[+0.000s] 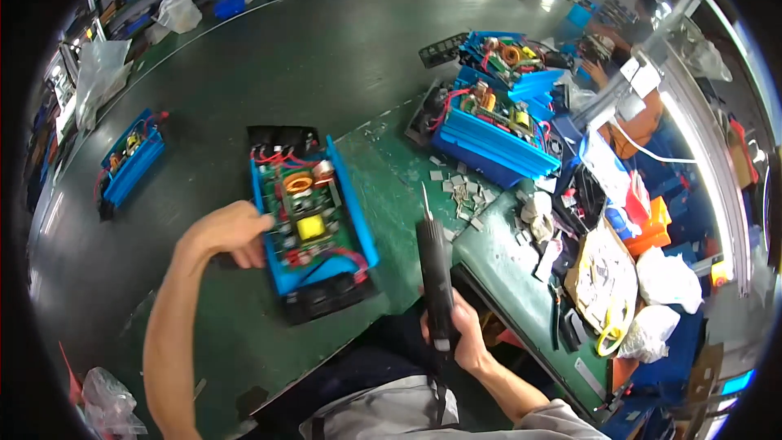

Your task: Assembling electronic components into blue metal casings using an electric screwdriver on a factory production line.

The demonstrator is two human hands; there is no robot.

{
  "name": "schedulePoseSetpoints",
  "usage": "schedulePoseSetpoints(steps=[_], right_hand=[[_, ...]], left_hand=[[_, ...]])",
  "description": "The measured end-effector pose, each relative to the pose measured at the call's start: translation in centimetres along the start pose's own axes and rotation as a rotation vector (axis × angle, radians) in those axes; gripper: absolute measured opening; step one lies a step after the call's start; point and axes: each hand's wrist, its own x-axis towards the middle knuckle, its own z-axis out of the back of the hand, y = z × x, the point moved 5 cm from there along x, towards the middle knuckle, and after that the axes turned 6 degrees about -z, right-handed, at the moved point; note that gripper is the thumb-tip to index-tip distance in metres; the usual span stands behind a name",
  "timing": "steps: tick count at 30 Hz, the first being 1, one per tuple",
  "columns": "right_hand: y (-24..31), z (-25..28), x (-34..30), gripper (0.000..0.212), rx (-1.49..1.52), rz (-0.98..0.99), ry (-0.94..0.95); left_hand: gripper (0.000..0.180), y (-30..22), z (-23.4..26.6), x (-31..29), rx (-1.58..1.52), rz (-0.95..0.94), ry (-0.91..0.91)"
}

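Left hand [230, 232] clamped on near-left edge of open blue power unit [314, 216] at tabletop [244, 57] centre, right hand [460, 334] closed around black electric screwdriver [434, 277], tip raised just right of unit; best held steady, bit lowered square onto screw.

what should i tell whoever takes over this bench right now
Left hand: gripping the left edge of the open blue unit, board exposed, on the green mat.
Right hand: holding the black screwdriver, tip up, clear of the unit.
Nearby: small grey parts to the right; two more open units stacked beyond; another unit far left.
Done: cannot tell which screws are in.
Left: the unit has no cover on.
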Motion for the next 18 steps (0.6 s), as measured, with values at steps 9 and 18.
schedulePoseSetpoints(steps=[9,18], right_hand=[[6.1,0.2,11.3,0.062,-0.354,0.14,-0.239],[7.3,-5.3,9.4,0.038,-1.061,0.737,-0.298]], left_hand=[[0.047,4.4,3.0,-7.2,0.42,-0.03,-0.615],[0.033,7.0,0.7,-9.8,0.396,-0.222,-0.768]])
